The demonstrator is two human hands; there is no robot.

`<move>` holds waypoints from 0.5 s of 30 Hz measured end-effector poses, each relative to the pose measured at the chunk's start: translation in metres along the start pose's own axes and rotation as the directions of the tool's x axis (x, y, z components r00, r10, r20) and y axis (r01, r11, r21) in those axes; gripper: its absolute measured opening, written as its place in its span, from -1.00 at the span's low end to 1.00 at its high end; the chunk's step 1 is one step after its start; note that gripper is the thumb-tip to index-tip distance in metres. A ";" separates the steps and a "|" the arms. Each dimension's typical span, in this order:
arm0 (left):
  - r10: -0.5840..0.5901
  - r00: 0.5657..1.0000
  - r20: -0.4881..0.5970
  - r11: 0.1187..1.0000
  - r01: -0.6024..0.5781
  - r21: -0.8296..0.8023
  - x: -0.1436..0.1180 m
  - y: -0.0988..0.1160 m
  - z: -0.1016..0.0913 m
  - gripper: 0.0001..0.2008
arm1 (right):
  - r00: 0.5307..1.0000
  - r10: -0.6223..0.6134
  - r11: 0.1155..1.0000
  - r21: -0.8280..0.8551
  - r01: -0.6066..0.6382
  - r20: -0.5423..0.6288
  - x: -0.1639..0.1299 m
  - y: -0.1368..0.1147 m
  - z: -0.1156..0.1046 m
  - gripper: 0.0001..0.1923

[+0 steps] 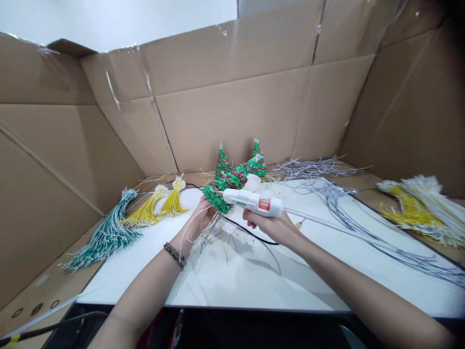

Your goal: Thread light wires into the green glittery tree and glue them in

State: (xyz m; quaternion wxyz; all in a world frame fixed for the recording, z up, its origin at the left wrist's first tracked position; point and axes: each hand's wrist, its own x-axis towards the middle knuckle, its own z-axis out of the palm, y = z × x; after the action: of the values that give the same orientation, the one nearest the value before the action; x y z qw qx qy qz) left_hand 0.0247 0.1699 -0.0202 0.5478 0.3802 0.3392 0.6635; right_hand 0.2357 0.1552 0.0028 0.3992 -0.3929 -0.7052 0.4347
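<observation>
1. We hold a green tree (pixel 215 198) tilted above the white board (pixel 138 276), left hand (pixel 204 214) grasping its base.
2. Our right hand (pixel 271 227) clasps the glue gun (pixel 250 200), nozzle near that base (gluing, we judge); the next move calls for steadiness.

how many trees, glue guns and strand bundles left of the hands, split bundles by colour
Green trees: 3
Glue gun: 1
Teal bundle: 1
Yellow bundles: 2
Total: 7
</observation>
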 end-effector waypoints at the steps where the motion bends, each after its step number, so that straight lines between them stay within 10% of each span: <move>1: -0.006 1.000 0.001 1.000 0.006 -0.003 0.002 -0.002 -0.001 -0.70 | 1.000 0.000 1.000 0.000 0.000 -0.001 0.001 0.000 0.001 -0.90; 15: -0.043 0.999 0.021 0.999 0.043 -0.022 0.012 -0.006 0.001 -0.56 | 0.998 0.046 0.998 -0.048 -0.045 0.033 0.003 -0.004 0.002 -0.87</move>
State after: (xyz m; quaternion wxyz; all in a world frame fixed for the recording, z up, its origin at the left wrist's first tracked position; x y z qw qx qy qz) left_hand 0.0268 0.1823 -0.0235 0.5697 0.3735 0.3340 0.6514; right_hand 0.2321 0.1559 0.0062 0.3677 -0.4106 -0.7128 0.4337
